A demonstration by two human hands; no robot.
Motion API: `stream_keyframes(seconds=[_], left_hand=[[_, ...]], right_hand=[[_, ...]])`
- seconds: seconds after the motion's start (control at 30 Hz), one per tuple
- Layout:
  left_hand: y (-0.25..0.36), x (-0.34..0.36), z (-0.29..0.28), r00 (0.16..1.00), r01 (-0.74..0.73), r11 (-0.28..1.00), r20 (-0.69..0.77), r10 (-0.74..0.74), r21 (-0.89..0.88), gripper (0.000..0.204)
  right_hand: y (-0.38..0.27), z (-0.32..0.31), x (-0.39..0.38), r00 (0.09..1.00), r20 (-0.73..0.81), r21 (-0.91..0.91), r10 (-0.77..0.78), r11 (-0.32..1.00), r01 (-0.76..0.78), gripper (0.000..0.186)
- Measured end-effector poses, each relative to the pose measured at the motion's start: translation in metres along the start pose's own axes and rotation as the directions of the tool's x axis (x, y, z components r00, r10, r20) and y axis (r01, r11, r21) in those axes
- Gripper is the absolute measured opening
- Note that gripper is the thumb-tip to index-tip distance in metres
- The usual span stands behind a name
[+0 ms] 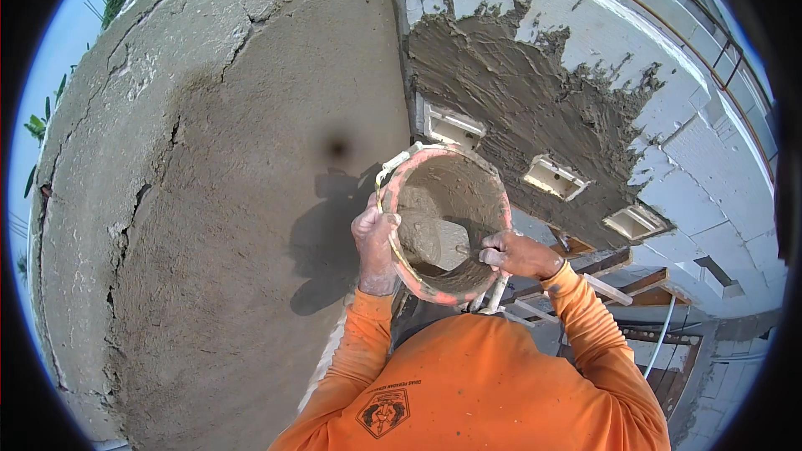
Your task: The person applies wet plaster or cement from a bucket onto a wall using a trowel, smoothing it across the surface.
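Note:
A round, mortar-smeared bucket (pixel 502 194) with a reddish-orange rim is tilted so that its mouth faces up toward me. My left hand (pixel 373 238), dusted with dried mortar, is closed on the bucket's left rim. Inside lies wet grey mortar (pixel 417 234), heaped toward the left. A trowel (pixel 454 245) rests its flat, pale metal blade in the bucket, with mortar over the left part. My right hand (pixel 520 253) is closed around the trowel's handle at the bucket's right edge; the fingers partly hide it.
A grey plastered wall (pixel 267 159) with cracks along its left edge fills the left side. At right, rough mortar (pixel 535 83) partly covers a white block wall (pixel 697 175) with several rectangular recessed boxes (pixel 555 178). Wooden planks (pixel 643 281) lie below, and a rusty metal railing (pixel 668 29) runs above.

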State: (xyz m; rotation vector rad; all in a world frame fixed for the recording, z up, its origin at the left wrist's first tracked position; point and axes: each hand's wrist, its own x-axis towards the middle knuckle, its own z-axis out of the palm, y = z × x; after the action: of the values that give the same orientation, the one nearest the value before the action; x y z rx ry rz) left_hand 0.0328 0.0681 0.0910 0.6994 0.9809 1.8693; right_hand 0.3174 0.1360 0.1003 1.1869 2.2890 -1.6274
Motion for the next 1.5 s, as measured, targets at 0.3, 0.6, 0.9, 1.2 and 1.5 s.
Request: stream_keyframes(seconds=[0.3,0.6,0.9,1.2,1.5], left_hand=[[-0.006,0.012,-0.068,0.967,-0.013,0.947,-0.246,-0.070,-0.321,0.014],[0.013,0.002,-0.091,0.930,-0.017,0.949,-0.354,-0.101,-0.315,0.010],[0.013,0.006,-0.090,0.924,0.026,0.996,-0.378,-0.059,-0.090,0.032],[0.000,0.021,-0.089,0.938,0.097,0.990,-0.322,-0.126,-0.104,0.011],[-0.003,0.003,-0.100,0.931,0.102,0.991,-0.342,-0.127,-0.089,0.012]], right_hand=[[-0.046,-0.064,0.020,0.960,0.000,-0.428,-0.280,0.868,0.253,0.035],[-0.172,-0.167,-0.011,0.929,0.354,-0.138,-0.109,0.976,0.167,0.033],[-0.191,-0.291,0.011,0.990,-0.138,0.293,0.027,0.956,0.015,0.032],[-0.107,-0.192,-0.145,0.531,-0.847,-0.126,-0.012,0.976,-0.179,0.034],[-0.057,-0.120,0.109,0.441,-0.774,-0.459,-0.453,0.883,0.101,0.028]])
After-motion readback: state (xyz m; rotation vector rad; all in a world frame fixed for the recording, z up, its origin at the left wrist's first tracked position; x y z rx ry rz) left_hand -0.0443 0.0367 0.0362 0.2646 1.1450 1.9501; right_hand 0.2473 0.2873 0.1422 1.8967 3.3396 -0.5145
